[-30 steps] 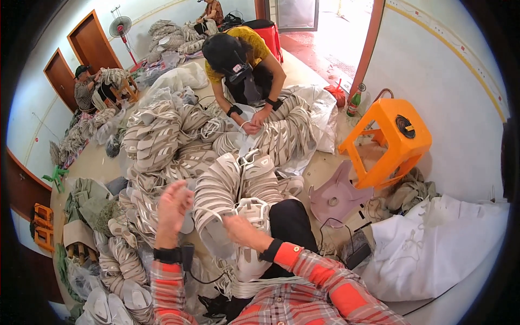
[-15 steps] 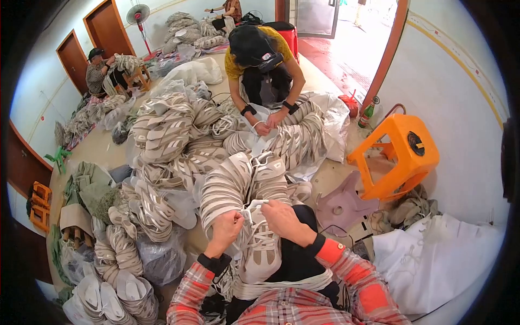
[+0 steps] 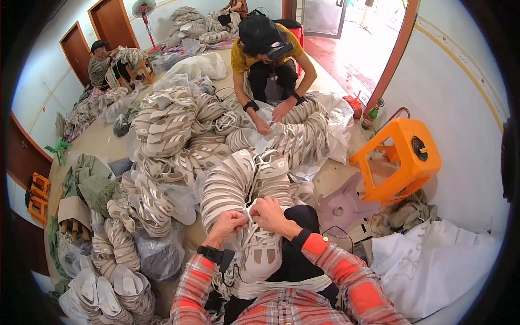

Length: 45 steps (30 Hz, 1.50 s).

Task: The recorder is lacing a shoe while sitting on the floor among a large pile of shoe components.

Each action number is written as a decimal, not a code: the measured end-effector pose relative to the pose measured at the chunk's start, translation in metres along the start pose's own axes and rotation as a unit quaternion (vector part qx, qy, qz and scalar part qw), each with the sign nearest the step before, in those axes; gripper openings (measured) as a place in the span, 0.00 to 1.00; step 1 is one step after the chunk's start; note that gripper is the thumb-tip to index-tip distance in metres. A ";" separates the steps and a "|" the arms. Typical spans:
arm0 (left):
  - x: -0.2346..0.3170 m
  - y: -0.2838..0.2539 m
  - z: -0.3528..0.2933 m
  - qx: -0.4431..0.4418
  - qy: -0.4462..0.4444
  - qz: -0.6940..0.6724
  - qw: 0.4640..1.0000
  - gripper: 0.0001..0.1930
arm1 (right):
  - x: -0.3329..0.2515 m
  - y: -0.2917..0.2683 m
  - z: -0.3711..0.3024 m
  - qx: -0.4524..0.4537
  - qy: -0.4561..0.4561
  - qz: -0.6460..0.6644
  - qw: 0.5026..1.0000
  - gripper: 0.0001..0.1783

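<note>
A beige shoe upper point(image 3: 262, 259) with white lacing lies toe toward me over my lap. At its collar end, my left hand point(image 3: 229, 223) is closed in a pinch on the white shoelace point(image 3: 251, 212). Close beside it, my right hand point(image 3: 267, 214) is also closed, its fingertips pinching the lace; the exact grip is partly hidden. Just beyond my hands a curved stack of nested beige uppers point(image 3: 225, 183) stretches away. A bundle of white laces point(image 3: 287, 288) lies across my lap.
Opposite me, a person point(image 3: 268, 59) bends over more uppers. Piles of uppers point(image 3: 165, 122) fill the floor ahead and left. On the right are an orange stool point(image 3: 403, 154), a pinkish plastic piece point(image 3: 349, 200), a green bottle point(image 3: 371, 115) and white sheeting point(image 3: 433, 265).
My right hand has moved left and a little down, bringing both hands closer together over the lace. The person opposite has shifted their hands slightly.
</note>
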<state>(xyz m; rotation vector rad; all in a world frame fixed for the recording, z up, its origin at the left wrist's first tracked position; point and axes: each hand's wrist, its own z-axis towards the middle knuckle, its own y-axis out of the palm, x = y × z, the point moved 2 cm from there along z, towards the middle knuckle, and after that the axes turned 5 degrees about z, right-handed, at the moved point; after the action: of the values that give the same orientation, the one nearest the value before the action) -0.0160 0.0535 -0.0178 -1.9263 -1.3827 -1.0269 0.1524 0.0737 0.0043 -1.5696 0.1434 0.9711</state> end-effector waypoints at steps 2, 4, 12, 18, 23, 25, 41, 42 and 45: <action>-0.002 0.002 0.005 -0.015 -0.002 -0.014 1.000 0.06 | 0.005 0.004 0.003 -0.014 0.006 -0.010 1.000 0.06; -0.007 0.000 0.007 -0.023 -0.004 -0.027 0.999 0.06 | 0.007 0.004 0.009 -0.048 -0.004 -0.002 0.999 0.07; -0.011 -0.002 -0.010 -0.094 -0.089 -0.086 0.988 0.08 | 0.002 -0.006 0.009 -0.077 -0.048 0.027 0.996 0.05; -0.011 -0.015 -0.041 -0.091 -0.079 -0.071 0.990 0.08 | -0.011 -0.024 -0.003 0.025 -0.156 -0.099 0.982 0.05; 0.006 0.001 -0.052 -0.041 -0.004 -0.552 0.833 0.09 | 0.045 -0.065 -0.005 0.163 -0.071 -0.050 0.983 0.04; 0.019 0.018 -0.050 -0.085 0.075 -0.603 0.789 0.11 | 0.050 -0.066 -0.007 0.193 -0.051 -0.013 0.980 0.04; -0.025 0.051 -0.041 0.006 -0.013 -0.705 0.709 0.11 | 0.087 -0.057 -0.037 0.261 0.137 0.833 0.468 0.05; -0.021 0.050 -0.039 0.006 -0.014 -0.705 0.709 0.11 | 0.085 -0.059 -0.038 0.261 0.138 0.833 0.467 0.05; -0.013 0.045 -0.032 0.057 -0.064 -0.671 0.736 0.10 | 0.083 -0.070 -0.039 0.275 0.156 0.826 0.467 0.04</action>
<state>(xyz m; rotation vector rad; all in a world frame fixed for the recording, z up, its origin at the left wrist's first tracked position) 0.0158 0.0074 -0.0113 -0.6190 -2.9100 -1.2669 0.2661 0.0939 0.0015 -0.4836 2.3423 1.6723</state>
